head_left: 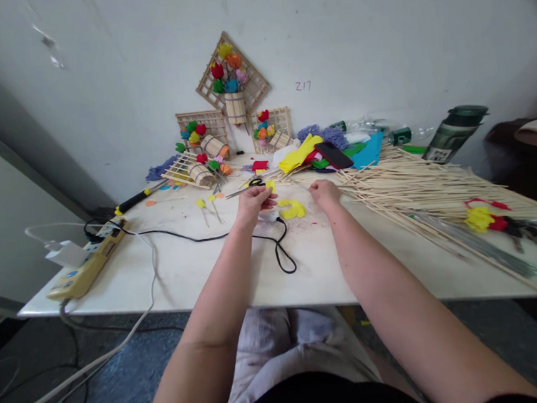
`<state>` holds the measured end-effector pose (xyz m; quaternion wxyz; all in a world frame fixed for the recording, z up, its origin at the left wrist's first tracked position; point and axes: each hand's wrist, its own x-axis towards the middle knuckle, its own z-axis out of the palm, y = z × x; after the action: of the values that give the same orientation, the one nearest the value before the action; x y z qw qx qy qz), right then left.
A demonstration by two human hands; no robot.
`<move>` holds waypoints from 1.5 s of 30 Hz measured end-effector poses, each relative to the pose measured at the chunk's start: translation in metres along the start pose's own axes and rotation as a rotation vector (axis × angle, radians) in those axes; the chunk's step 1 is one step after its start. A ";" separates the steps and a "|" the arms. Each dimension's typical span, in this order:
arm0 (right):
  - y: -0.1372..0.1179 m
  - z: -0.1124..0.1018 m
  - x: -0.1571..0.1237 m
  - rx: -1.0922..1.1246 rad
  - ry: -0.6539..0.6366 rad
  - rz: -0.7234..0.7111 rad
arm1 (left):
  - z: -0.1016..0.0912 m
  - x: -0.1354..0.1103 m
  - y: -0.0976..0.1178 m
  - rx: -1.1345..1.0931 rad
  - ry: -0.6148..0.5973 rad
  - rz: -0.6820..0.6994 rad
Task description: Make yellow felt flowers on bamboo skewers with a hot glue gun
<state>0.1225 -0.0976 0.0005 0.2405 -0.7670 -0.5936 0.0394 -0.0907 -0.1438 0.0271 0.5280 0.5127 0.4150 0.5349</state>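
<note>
My left hand (pixel 252 204) is closed over the white table (pixel 194 270), pinching a small yellow felt piece (pixel 271 185) at its fingertips. Just beyond that hand lie scissors (pixel 247 187). My right hand (pixel 325 193) rests knuckles-up a little to the right, fingers curled under; what it holds, if anything, is hidden. Between the two hands lie cut yellow felt shapes (pixel 292 209) and the end of a black cable (pixel 280 250).
A big pile of thin wooden sticks (pixel 418 191) covers the right side. Felt scraps (pixel 320 150), a dark phone (pixel 334 155) and stick-and-felt flower crafts (pixel 232 85) stand by the wall. A power strip (pixel 86 264) lies left, a dark bottle (pixel 453 132) right.
</note>
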 end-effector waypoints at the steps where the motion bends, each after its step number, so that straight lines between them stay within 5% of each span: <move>1: 0.000 0.002 0.000 -0.027 -0.004 -0.015 | 0.001 -0.001 0.000 0.001 -0.002 -0.004; 12: -0.009 0.013 0.001 -0.264 0.008 -0.122 | 0.006 -0.003 -0.002 -0.032 -0.036 0.003; 28: -0.005 0.015 0.002 -0.231 0.045 -0.090 | 0.006 -0.002 -0.004 -0.057 -0.011 -0.015; 38: -0.011 0.007 0.003 -0.055 0.121 0.027 | 0.006 -0.004 -0.001 -0.086 0.012 -0.015; 45: -0.030 0.000 0.000 0.269 0.130 -0.082 | 0.005 -0.002 -0.002 -0.091 0.021 0.024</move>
<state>0.0956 -0.0927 0.0134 0.3806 -0.7038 -0.5970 0.0588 -0.0862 -0.1459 0.0256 0.5399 0.4874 0.3895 0.5649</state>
